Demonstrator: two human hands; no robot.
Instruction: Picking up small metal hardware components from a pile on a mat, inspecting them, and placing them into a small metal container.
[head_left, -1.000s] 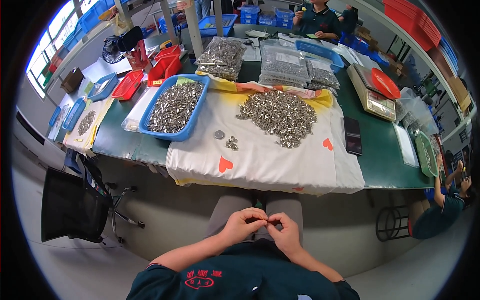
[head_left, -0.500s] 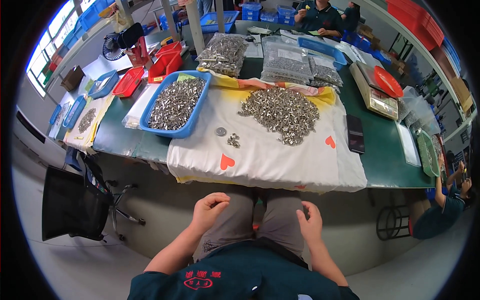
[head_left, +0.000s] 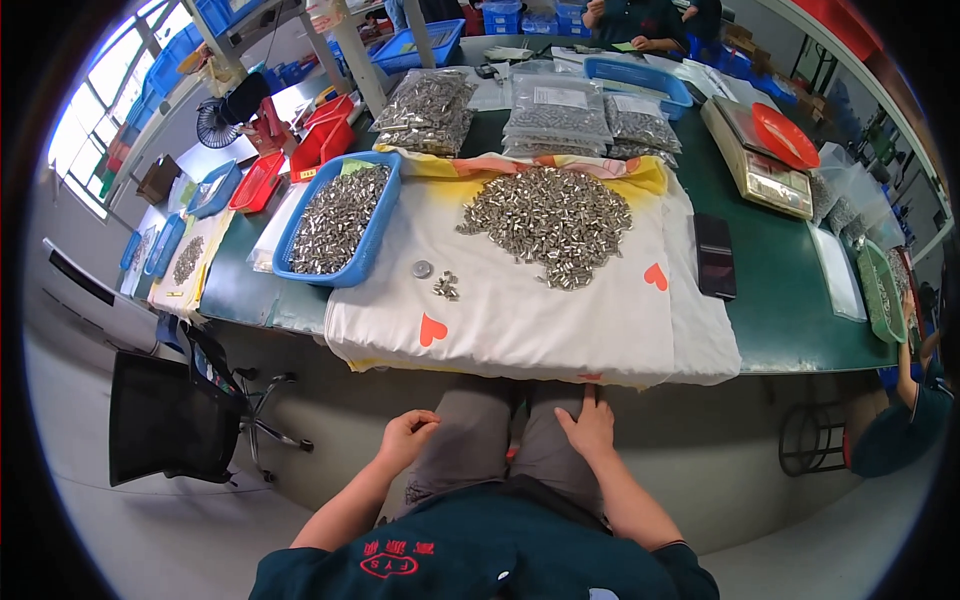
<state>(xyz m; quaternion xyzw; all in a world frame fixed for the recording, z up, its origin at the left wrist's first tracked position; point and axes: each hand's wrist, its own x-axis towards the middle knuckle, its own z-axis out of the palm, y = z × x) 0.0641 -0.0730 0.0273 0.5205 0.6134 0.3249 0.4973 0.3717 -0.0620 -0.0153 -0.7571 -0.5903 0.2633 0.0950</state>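
Green table point(head_left: 785, 335), white cloth point(head_left: 520, 335) over its front edge, heap of small metal cylinders point(head_left: 550, 220) on the cloth, right hand point(head_left: 590, 430) near the hem, fingers extended, empty, left hand point(head_left: 406, 440) by the thigh, fingers curled, any hold unclear.

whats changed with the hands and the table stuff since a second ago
The hands were together over the lap and have parted: the left hand went left, the right hand forward, fingertips near the cloth's front edge. Anything held or let go is too small to tell. The metal pile and blue tub stayed put.
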